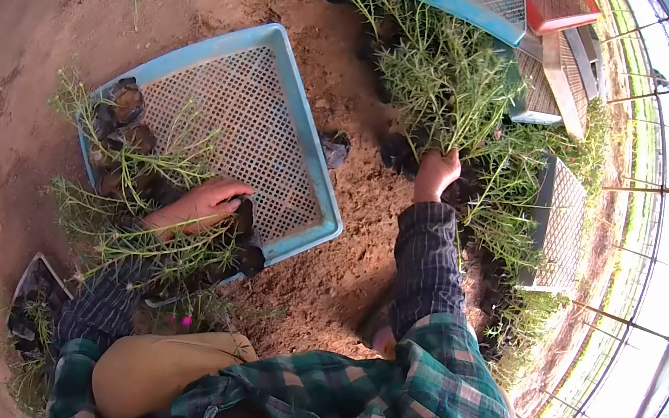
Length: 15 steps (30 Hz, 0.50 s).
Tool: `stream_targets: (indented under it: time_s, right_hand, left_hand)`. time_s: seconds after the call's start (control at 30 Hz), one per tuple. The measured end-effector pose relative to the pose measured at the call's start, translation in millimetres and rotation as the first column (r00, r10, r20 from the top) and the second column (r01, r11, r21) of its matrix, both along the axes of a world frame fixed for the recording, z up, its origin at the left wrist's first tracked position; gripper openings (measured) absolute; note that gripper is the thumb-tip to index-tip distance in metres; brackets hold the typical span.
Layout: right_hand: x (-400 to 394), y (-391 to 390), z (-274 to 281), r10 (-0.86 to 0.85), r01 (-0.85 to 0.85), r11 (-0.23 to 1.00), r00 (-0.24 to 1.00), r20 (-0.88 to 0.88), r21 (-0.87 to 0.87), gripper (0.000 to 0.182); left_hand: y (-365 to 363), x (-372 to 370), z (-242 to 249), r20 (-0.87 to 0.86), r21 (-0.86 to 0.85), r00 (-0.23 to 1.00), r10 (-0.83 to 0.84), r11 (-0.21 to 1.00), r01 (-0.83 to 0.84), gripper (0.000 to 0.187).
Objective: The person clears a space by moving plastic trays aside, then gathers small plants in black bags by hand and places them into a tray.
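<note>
My left hand is inside a light-blue plastic crate, its fingers closed at the top of a black-bagged seedling. Leafy green stems partly cover that hand and wrist. More seedlings in black bags, one with its round soil face showing, lean along the crate's left side. Farther right, my right hand is closed around the lower stems of a bushy green plant in a dense row. The base of this plant is mostly hidden by the hand and foliage.
Stacked blue-rimmed crates and a red crate stand beyond the plants. A grey mesh crate rests on its side at right, near a wire-grid wall. Bare brown soil lies between crate and plant row.
</note>
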State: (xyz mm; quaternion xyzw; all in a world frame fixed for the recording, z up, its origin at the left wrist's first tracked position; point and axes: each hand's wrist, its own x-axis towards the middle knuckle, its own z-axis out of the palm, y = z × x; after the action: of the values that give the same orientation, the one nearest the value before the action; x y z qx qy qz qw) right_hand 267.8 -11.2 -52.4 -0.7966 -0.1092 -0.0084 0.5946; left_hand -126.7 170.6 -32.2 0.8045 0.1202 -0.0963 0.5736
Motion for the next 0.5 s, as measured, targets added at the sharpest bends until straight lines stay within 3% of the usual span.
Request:
stream_targets:
  time_s: [0.03, 0.1, 0.13, 0.17, 0.2, 0.23, 0.27, 0.3, 0.37, 0.4, 0.43, 0.47, 0.5]
  right_hand:
    - [-9.7, 0.5, 14.8, 0.020, -0.002, 0.989, 0.992, 0.121, -0.149, 0.007]
    - [-11.3, 3.7, 17.8, 0.150, -0.092, 0.968, 0.957, 0.247, -0.232, 0.006]
    - [-38.5, 18.6, 46.5, 0.209, -0.151, 0.949, 0.959, 0.194, -0.277, 0.008]
    - [-63.5, 36.7, 78.9, 0.265, -0.210, 0.927, 0.953, 0.145, -0.311, 0.010]
    - [-82.3, 49.6, 84.3, 0.281, -0.238, 0.924, 0.953, 0.111, -0.300, 0.010]
    - [-98.5, 62.1, 88.4, 0.409, -0.402, 0.908, 0.912, 0.037, -0.121, 0.013]
    - [-111.7, 71.0, 89.6, 0.527, -0.526, 0.848, 0.850, 0.002, 0.065, 0.015]
    - [-128.8, 80.7, 88.3, 0.612, -0.613, 0.789, 0.778, 0.146, -0.043, 0.018]
    - [-165.9, 94.5, 83.8, 0.774, -0.709, 0.623, 0.497, 0.393, -0.330, 0.014]
    - [-202.1, 105.0, 70.5, 0.841, -0.718, 0.510, 0.301, 0.450, -0.474, 0.010]
    - [-239.2, 114.3, 58.6, 0.871, -0.699, 0.399, 0.088, 0.483, -0.593, 0.009]
    - [-256.2, 116.1, 51.0, 0.931, -0.866, 0.203, 0.027, 0.363, -0.456, 0.009]
    - [-270.6, 112.9, 52.8, 0.981, -0.801, -0.022, -0.134, 0.143, -0.599, 0.024]
  left_hand:
    - [-1.6, -2.0, -3.9, 0.012, -0.028, 1.000, 0.020, 0.999, -0.019, 0.035]
    - [1.6, -4.9, -19.7, 0.054, -0.008, 0.998, -0.012, 1.000, 0.012, 0.035]
    - [4.8, -5.3, -22.5, 0.053, -0.048, 0.998, -0.033, 0.998, 0.035, 0.038]
    - [7.2, -3.0, -1.1, -0.095, -0.278, 0.995, 0.022, 0.960, -0.047, 0.040]
    - [9.8, -4.0, 5.0, -0.181, -0.426, 0.981, 0.070, 0.893, -0.142, 0.041]
    - [14.2, -5.6, 7.2, -0.255, -0.554, 0.961, 0.104, 0.799, -0.233, 0.042]
    - [19.8, -8.1, 6.8, -0.261, -0.549, 0.959, 0.108, 0.801, -0.239, 0.042]
    - [26.7, -6.9, 3.4, -0.215, -0.477, 0.946, 0.244, 0.819, -0.319, 0.042]
    - [50.8, -12.4, -9.4, -0.078, -0.274, 0.888, 0.453, 0.847, -0.456, 0.040]
    - [70.5, -11.4, -21.9, 0.022, -0.147, 0.858, 0.513, 0.850, -0.505, 0.039]
    - [76.7, -10.6, -27.9, -0.053, -0.163, 0.790, 0.611, 0.775, -0.611, 0.040]
    - [82.5, -9.9, -33.5, -0.126, -0.176, 0.700, 0.703, 0.679, -0.713, 0.041]
    - [88.3, -9.6, -39.4, -0.190, -0.185, 0.595, 0.781, 0.567, -0.803, 0.041]
